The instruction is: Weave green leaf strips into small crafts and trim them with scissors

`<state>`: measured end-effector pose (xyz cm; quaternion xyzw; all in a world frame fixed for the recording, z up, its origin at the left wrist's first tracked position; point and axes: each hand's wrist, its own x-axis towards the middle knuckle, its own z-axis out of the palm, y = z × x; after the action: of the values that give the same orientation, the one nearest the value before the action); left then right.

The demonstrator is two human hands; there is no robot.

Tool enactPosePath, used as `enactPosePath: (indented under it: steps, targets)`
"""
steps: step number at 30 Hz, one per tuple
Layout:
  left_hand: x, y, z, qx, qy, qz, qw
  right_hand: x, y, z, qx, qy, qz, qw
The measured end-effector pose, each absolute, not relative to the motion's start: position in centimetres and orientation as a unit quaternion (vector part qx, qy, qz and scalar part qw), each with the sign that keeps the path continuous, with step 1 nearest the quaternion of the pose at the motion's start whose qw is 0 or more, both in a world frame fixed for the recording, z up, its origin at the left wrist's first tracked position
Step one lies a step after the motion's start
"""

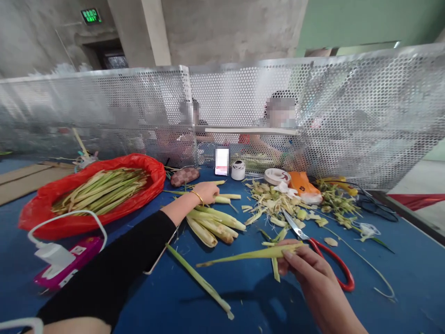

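Note:
My right hand [309, 269] pinches the wide end of a pale green husk-like leaf [253, 253], whose thin browned tip points left above the table. Stretched forward, my left hand [207, 192] is closed, knuckles up, over several thin pale stalks [227, 199]. Its fingertips are hidden, so I cannot make out what they grip. Just nearer lies a bundle of pale, husk-like leafy pieces [215, 227]. Beside my right hand, partly behind it, are red-handled scissors [335, 264]. A single green strip [200, 280] lies in front of me.
A red plastic bag [38, 215] holding long green leaves stands left, near a purple power strip [81, 253]. Trimmed scraps [267, 199], a tape roll [277, 176], a white pot [238, 170] and a phone [221, 162] lie farther back. A perforated metal screen [236, 93] closes off the far side, with people behind.

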<state>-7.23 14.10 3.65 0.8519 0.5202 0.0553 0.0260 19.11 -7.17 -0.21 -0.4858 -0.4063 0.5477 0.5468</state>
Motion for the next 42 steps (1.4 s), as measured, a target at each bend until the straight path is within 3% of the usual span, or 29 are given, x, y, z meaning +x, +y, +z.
enactPosePath:
  steps: [7,9,11,13,16,19,23,30,34,42]
  targets:
    - [-4.0,9.6,6.2,0.833,0.517,0.193,0.037,19.4,-6.7,-0.2,-0.481,-0.394,0.510,0.594]
    - [-2.8,6.1,7.4,0.795,0.486,0.322,0.167,19.6,-6.6,0.0,-0.486,-0.401,0.472,0.617]
    - [-1.7,2.5,8.0,0.702,0.494,0.472,0.199,19.7,-6.6,0.2,-0.497,-0.418,0.410,0.641]
    - [-0.5,-0.7,7.7,0.620,0.519,0.542,0.229,19.8,-6.9,0.5,-0.507,-0.459,0.323,0.655]
    - [1.5,-3.8,5.8,0.579,0.495,0.376,0.528,19.9,-7.5,0.6,-0.502,-0.569,0.187,0.624]
    - [3.3,-5.1,3.8,0.485,0.466,0.365,0.643,19.8,-8.1,0.5,-0.464,-0.695,0.117,0.536]
    - [3.7,-5.3,3.1,0.454,0.489,0.427,0.610,19.4,-8.3,0.6,-0.424,-0.762,0.155,0.463]
    - [1.8,-5.2,2.9,0.574,0.511,0.396,0.502,18.5,-7.8,1.0,-0.466,-0.614,0.437,0.463]
    - [1.7,-5.4,2.0,0.636,0.468,0.387,0.476,17.8,-8.1,0.8,-0.478,-0.638,0.439,0.415]
    - [2.2,-5.6,1.1,0.598,0.460,0.383,0.533,17.5,-8.3,0.7,-0.467,-0.612,0.475,0.426]
